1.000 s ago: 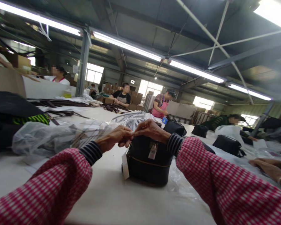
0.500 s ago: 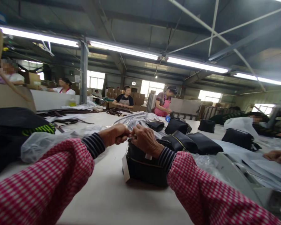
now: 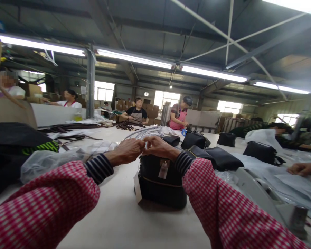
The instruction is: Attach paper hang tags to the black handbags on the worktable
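Note:
A black bag [image 3: 162,193] with a gold zipper stands upright on the white table in front of me. A pale paper tag [image 3: 138,188] hangs at its left side, and a small clear-wrapped piece [image 3: 163,170] hangs on its front. Above the bag's top left edge, my left hand [image 3: 128,151] is closed, its fingertips meeting those of my right hand. My right hand [image 3: 160,147] is pinched with thumb and forefinger curved. Whatever lies between the fingertips is too small or hidden to make out.
More black bags [image 3: 223,157] lie to the right, beside a grey machine [image 3: 264,197]. Clear plastic [image 3: 52,162] and a black cloth with green lettering [image 3: 15,148] are on the left. Another person's hand [image 3: 304,169] reaches in at right. Co-workers stand across the table [image 3: 106,214].
My left hand has turned knuckles-up, and my right hand has risen slightly off the bag's top, uncovering the clear-wrapped piece. The view has shifted a little.

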`<state>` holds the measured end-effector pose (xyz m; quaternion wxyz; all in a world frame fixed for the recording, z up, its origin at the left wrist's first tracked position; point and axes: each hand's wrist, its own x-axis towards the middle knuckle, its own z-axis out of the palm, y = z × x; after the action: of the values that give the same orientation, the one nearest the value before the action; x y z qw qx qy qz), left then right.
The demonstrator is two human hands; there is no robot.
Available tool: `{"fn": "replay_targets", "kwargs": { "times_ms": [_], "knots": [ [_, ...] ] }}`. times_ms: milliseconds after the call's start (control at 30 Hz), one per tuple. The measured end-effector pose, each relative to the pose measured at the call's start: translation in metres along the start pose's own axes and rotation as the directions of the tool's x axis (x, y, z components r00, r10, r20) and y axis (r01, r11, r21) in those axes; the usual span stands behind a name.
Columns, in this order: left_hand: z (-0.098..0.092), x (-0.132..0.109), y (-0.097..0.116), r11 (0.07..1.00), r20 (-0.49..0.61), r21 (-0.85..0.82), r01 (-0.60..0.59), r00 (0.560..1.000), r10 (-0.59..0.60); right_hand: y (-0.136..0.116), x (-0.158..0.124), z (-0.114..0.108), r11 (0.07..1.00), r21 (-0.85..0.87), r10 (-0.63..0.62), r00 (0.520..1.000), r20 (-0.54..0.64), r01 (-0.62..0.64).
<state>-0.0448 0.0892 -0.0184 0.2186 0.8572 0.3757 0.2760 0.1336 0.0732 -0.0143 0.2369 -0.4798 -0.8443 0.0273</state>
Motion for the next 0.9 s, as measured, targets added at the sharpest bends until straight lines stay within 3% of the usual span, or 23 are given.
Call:
{"fn": "replay_targets", "kwargs": {
  "times_ms": [67,133,200,267,367,433,500,600,667,800,900],
  "knots": [
    [-0.001,-0.002,-0.002,0.968,-0.035,0.236,-0.090,0.994,0.101,0.005,0.005,-0.004,0.996,0.087,-0.038,0.996,0.077,0.031],
    [-0.001,-0.005,-0.004,0.894,-0.010,0.424,-0.143,0.987,0.162,0.009,0.007,-0.003,0.990,0.138,-0.041,0.996,0.084,0.029],
    [-0.001,-0.006,-0.006,0.883,0.031,0.449,-0.137,0.990,0.138,0.011,0.005,0.002,0.989,0.150,-0.013,1.000,0.025,0.009],
    [-0.001,-0.005,-0.008,0.953,0.084,0.289,-0.096,0.994,0.074,0.010,0.000,0.009,0.991,0.132,0.022,0.997,-0.067,-0.013],
    [0.002,0.001,-0.015,0.993,0.176,-0.118,0.015,0.984,0.006,0.002,-0.012,0.019,0.996,0.077,0.050,0.977,-0.207,-0.035],
    [0.006,0.005,-0.022,0.918,0.210,-0.378,0.118,0.977,-0.039,-0.005,-0.021,0.025,0.999,0.000,0.052,0.960,-0.274,-0.054],
    [0.012,0.007,-0.029,0.819,0.238,-0.535,0.207,0.967,-0.089,-0.013,-0.028,0.032,0.980,-0.186,0.015,0.951,-0.310,-0.076],
    [0.022,0.006,-0.038,0.750,0.286,-0.609,0.256,0.954,-0.093,-0.024,-0.034,0.043,0.855,-0.512,-0.100,0.947,-0.305,-0.075],
    [0.026,0.005,-0.044,0.740,0.308,-0.620,0.262,0.948,-0.078,-0.030,-0.035,0.051,0.788,-0.612,-0.155,0.941,-0.301,-0.066],
    [0.031,0.005,-0.049,0.731,0.240,-0.617,0.292,0.954,-0.179,-0.038,-0.039,0.057,0.743,-0.667,-0.200,0.930,-0.309,-0.062],
    [0.031,-0.002,-0.044,0.770,0.167,-0.565,0.297,0.955,-0.245,-0.039,-0.057,0.040,0.779,-0.623,-0.183,0.924,-0.336,-0.072]
  ]
}}
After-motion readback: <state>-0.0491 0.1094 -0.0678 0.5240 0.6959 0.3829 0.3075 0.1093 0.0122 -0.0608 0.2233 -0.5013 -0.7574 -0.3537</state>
